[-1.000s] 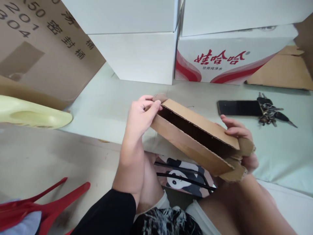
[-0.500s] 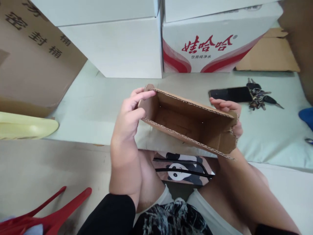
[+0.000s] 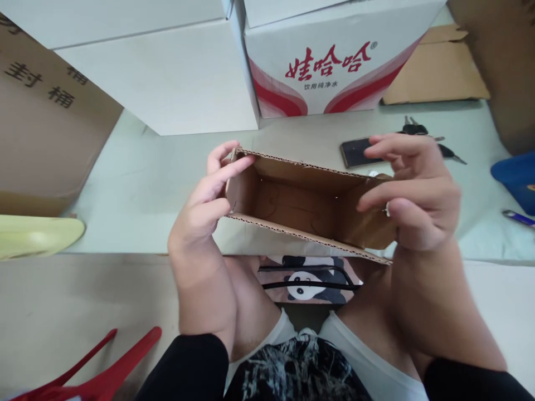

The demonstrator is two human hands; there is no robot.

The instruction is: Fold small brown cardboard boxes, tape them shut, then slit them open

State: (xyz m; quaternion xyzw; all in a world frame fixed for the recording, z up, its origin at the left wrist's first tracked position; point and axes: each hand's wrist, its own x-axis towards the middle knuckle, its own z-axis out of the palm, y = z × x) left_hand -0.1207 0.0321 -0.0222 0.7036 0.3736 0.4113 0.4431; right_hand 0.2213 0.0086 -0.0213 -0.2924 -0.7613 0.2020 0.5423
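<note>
An open, narrow cardboard box (image 3: 288, 209), brown inside with rough cut edges, is tilted above my lap at the table's front edge. My left hand (image 3: 207, 195) grips its left end, with the index finger along the far rim and the thumb at the near corner. Over the box's right end is my right hand (image 3: 418, 189), its fingers apart and bent, the thumb by the end wall. Whether those fingertips touch the cardboard I cannot tell. Beyond the right hand lie a dark phone (image 3: 355, 153) and a bunch of keys (image 3: 413, 128), both partly hidden by it.
White cartons (image 3: 167, 83) and a red-lettered carton (image 3: 326, 72) line the back of the pale green table cover (image 3: 129, 184). Flat cardboard (image 3: 437, 69) lies back right, a blue object (image 3: 518, 178) far right. A yellow-green curved item (image 3: 37, 234) juts in from the left.
My right hand has come off the outside of the box's right end and moved up over it, fingers spreading. The left hand keeps its grip. The view has shifted slightly.
</note>
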